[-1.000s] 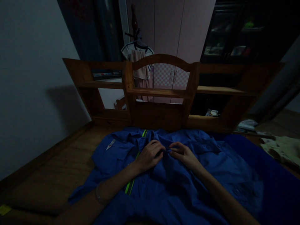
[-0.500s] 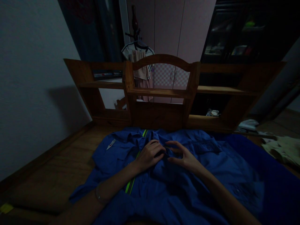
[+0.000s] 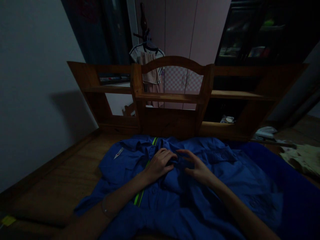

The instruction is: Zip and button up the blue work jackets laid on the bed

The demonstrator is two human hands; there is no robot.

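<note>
A blue work shirt (image 3: 220,180) with a lime-green stripe lies spread on a wooden surface in front of me. My left hand (image 3: 160,163) rests on the shirt near its collar, fingers curled and pinching a fold of the cloth. My right hand (image 3: 195,165) hovers just beside it, fingers and thumb apart, fingertips close to the same fold. A thin bracelet circles my left wrist.
A wooden headboard with shelves (image 3: 172,98) stands right behind the shirt. A grey wall (image 3: 32,90) runs along the left. Pale crumpled cloth (image 3: 302,158) lies at far right. Clothes hang on a rack (image 3: 148,63) behind the headboard, before pink wardrobe doors.
My right hand was pinching the cloth together with the left; it has let go and spread its fingers. The left hand has stayed in place.
</note>
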